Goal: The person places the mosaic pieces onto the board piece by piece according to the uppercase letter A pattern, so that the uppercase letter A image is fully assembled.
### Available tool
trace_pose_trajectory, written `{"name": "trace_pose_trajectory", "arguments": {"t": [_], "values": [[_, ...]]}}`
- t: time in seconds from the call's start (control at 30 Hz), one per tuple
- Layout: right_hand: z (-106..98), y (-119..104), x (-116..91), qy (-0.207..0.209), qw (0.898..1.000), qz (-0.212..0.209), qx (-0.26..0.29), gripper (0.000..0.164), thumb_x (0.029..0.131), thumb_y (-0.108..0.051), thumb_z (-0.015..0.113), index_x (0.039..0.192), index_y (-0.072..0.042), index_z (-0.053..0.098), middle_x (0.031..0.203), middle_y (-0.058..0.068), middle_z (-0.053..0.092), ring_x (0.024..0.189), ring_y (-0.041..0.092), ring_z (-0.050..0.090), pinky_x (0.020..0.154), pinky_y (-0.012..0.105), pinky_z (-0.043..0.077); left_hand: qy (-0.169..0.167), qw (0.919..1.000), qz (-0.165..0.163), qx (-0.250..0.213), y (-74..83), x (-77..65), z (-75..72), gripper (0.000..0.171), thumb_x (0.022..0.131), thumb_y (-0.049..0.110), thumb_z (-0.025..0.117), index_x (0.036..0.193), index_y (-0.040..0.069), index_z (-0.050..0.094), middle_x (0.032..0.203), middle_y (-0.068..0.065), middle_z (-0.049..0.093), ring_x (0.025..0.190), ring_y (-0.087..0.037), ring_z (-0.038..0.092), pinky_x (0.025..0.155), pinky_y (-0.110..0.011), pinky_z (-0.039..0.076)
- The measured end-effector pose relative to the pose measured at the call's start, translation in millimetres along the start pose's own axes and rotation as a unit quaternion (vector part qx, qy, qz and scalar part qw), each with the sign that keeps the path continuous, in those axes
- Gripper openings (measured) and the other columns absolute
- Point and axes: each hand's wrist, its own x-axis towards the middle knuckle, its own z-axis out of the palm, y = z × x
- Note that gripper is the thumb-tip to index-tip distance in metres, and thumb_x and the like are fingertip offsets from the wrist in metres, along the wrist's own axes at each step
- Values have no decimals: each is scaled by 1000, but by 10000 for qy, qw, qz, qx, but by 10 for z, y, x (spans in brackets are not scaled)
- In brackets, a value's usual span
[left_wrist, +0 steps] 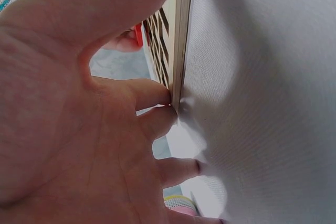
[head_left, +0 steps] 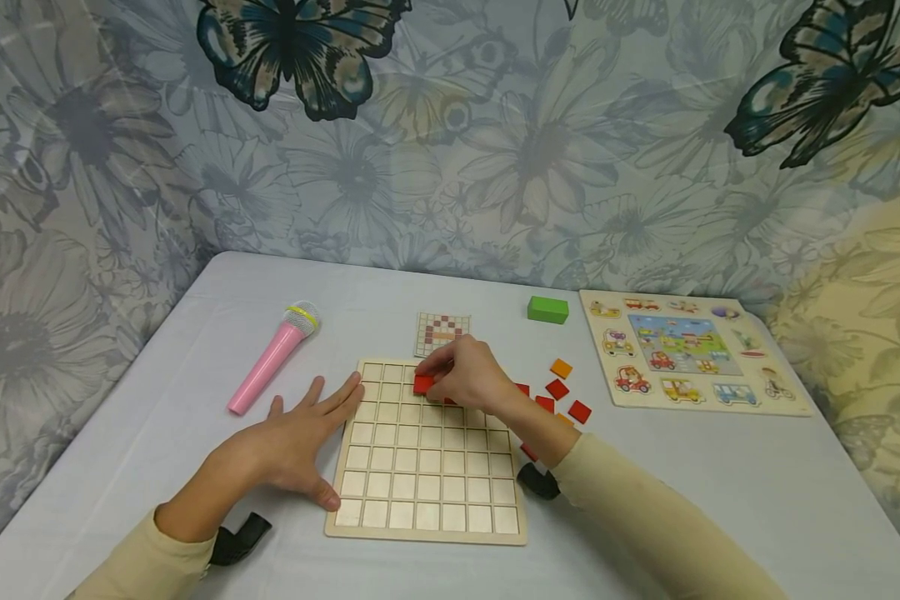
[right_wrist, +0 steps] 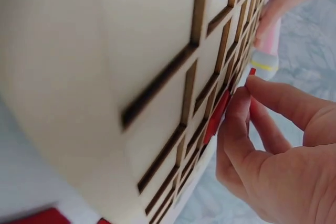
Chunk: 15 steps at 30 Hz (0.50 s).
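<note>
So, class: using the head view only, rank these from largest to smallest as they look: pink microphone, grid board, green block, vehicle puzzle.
1. Grid board
2. Vehicle puzzle
3. Pink microphone
4. Green block

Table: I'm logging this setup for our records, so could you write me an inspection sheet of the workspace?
Surface: white table, woven-looking.
Job's things: grid board, flat; red tile, held over it; loose red and orange tiles to its right; pattern card beyond it.
Clutter: pink microphone, green block, picture puzzle.
Hands: left hand touches the board's left edge, fingers extended; right hand pinches the red tile.
Cables: nothing seen.
Surroundings: floral backdrop with butterflies.
</note>
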Motion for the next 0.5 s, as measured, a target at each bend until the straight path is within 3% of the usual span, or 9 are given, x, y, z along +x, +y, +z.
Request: {"name": "trace_pose_trajectory", "arguments": {"t": [0.5], "values": [[62, -113, 58, -362, 9991, 29, -204, 28, 75, 7, 83, 97, -10, 84, 87, 1, 76, 79, 12, 65, 69, 24, 54, -21, 10000, -27, -54, 5, 0, -5, 146, 56, 48, 100, 169, 16, 14, 178, -2, 2, 158, -53, 4, 107, -89, 8]]}}
